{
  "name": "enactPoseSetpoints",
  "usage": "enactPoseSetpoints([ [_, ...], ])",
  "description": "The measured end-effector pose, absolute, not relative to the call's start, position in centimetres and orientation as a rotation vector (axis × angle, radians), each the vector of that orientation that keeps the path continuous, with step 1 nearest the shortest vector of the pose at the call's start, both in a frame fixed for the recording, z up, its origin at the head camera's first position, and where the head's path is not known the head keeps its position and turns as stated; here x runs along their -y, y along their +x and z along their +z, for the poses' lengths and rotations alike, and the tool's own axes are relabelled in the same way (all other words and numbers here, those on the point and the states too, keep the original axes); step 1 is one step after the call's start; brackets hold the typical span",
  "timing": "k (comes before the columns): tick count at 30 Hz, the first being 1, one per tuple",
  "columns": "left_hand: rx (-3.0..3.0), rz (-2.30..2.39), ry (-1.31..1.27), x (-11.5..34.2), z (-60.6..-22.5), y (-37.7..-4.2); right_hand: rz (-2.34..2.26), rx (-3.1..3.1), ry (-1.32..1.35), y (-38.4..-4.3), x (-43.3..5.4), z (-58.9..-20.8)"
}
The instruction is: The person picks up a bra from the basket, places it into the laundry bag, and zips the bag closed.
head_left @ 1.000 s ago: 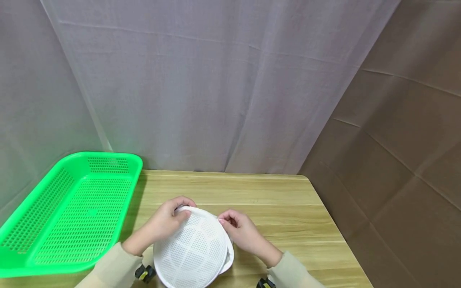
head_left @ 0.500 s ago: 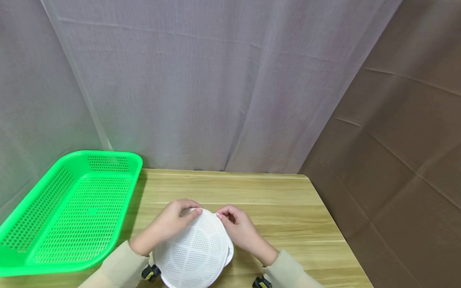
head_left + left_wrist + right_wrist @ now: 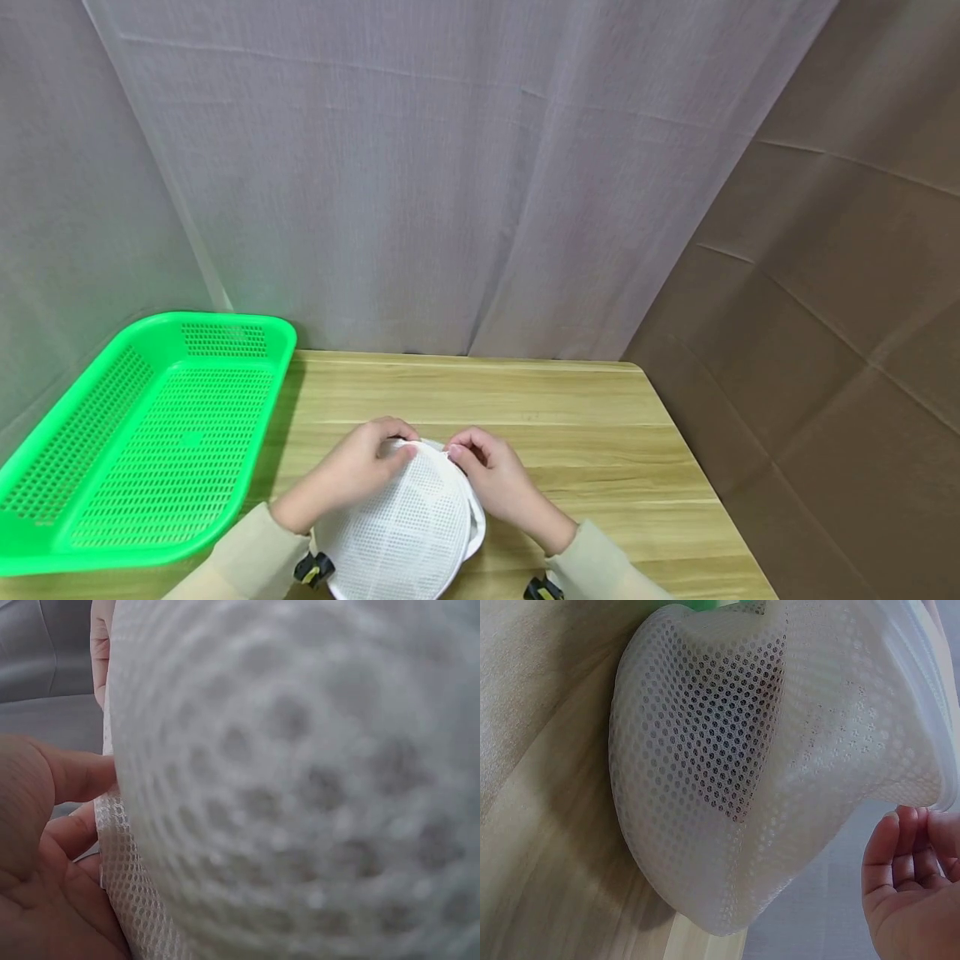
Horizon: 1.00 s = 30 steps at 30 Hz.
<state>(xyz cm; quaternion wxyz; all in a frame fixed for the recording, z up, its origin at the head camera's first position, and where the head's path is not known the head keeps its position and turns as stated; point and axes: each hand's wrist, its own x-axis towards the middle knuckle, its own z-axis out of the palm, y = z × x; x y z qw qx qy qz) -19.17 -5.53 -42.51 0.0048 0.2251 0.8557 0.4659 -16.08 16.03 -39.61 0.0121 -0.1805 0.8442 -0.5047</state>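
Note:
A round white mesh laundry bag (image 3: pixel 401 525) is held over the near middle of the table. My left hand (image 3: pixel 360 467) grips its far-left rim, thumb on the top face; in the left wrist view the fingers (image 3: pixel 75 776) bear on the mesh edge. My right hand (image 3: pixel 498 479) pinches the rim at the bag's far right side. In the right wrist view those fingertips (image 3: pixel 907 821) meet the end of a zipper-like edge (image 3: pixel 930 682), and whatever they pinch is hidden. The bag bulges, with a darker patch (image 3: pixel 727 727) showing through the mesh; its cause is unclear.
On the left of the wooden table (image 3: pixel 540 408) stands a green perforated plastic basket (image 3: pixel 258 442). A grey curtain (image 3: pixel 375 192) hangs behind the table, and a brown cloth wall (image 3: pixel 840 317) flanks it on the right.
My left hand has shifted rightward along the rim toward the right hand. My right hand has moved slightly left, still pinching the edge. The bag has tilted a little.

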Motion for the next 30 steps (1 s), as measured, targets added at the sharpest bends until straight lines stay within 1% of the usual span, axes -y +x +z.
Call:
enactPoseSetpoints([
  [3, -2.683, 1.465, 0.706, 5.6, -42.5, -19.2, -1.576, -2.641, -0.556, -16.1, -16.0, -39.6],
  [10, -2.702, 1.483, 0.689, 5.9, -42.5, -19.3, -1.574, -2.645, -0.538, -17.7, -17.2, -43.2],
  [13, -2.71, 1.486, 0.67, 6.0, -42.5, -19.4, -1.57, -2.646, -0.55, -17.6, -17.4, -43.2],
  [23, -2.722, 1.513, 0.555, 6.5, -42.3, -19.6, -1.592, -2.646, -0.524, -17.3, -17.6, -42.7],
  [30, -2.709, 1.541, 0.548, 6.6, -42.0, -19.8, -1.588, -2.651, -0.517, -16.1, -17.1, -39.9],
])
